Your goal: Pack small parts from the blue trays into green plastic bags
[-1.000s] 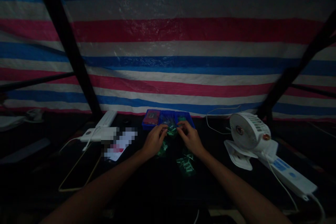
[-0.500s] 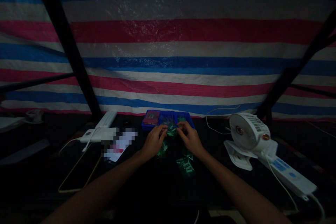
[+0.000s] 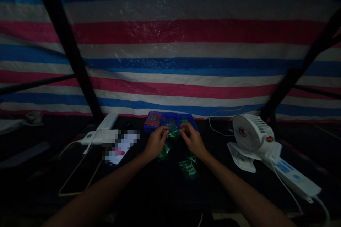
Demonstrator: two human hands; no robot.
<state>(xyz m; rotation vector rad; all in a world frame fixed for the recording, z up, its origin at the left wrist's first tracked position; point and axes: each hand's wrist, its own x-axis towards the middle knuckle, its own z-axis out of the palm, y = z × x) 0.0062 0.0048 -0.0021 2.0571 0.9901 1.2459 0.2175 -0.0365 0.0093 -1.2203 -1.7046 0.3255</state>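
Observation:
Both of my hands reach to the middle of a dark table. My left hand and my right hand have their fingers pinched on the two ends of a small clear packet with green contents, held just in front of a row of blue bins. One bin holds red parts, the others green ones. More green packets lie on the table: one under my left hand and one below my right wrist.
A white desk fan stands at the right, with a white power strip and cables behind it. A white power bank, a white remote-like bar and a blurred card lie at the left. A striped tarpaulin hangs behind.
Hardly anything differs; both hands stay at the packet with only slight finger shifts, and the view has shifted a little.

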